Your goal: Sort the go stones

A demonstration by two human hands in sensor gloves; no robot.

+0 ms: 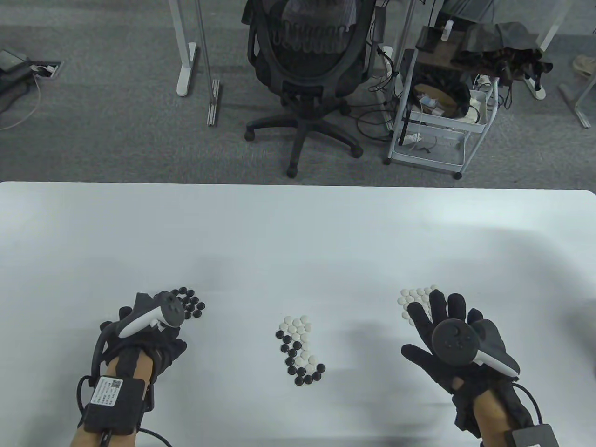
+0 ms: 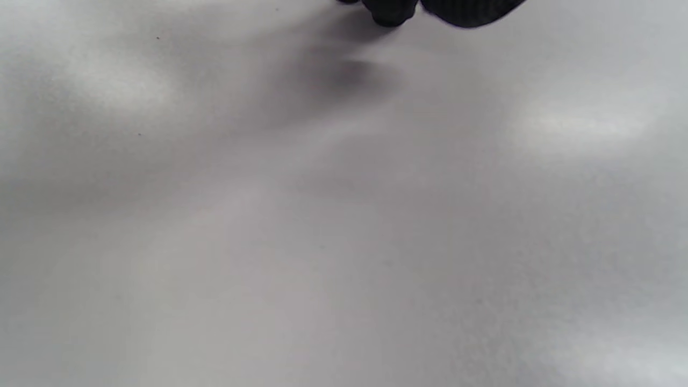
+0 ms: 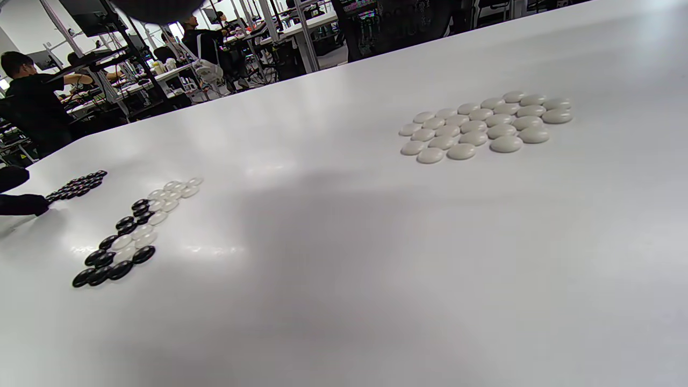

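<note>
A mixed pile of black and white Go stones (image 1: 300, 345) lies at the table's middle front, also visible in the right wrist view (image 3: 129, 236). Black stones (image 1: 190, 301) are gathered on the left and white stones (image 1: 416, 296) on the right (image 3: 484, 126). My left hand (image 1: 153, 333) rests just beside the black group, its fingers mostly hidden under the tracker. In the right wrist view two of its fingertips (image 3: 21, 205) sit apart on the table next to the black stones (image 3: 78, 185), with nothing seen between them. My right hand (image 1: 435, 316) hovers over the white group's near edge, fingers straight and spread, holding nothing.
The white table (image 1: 298, 233) stretches bare toward its far edge. Beyond it stand an office chair (image 1: 307, 70) and a white cart (image 1: 437, 107) on grey carpet. The left wrist view shows only the table surface (image 2: 344, 215) and a dark fingertip (image 2: 388, 13).
</note>
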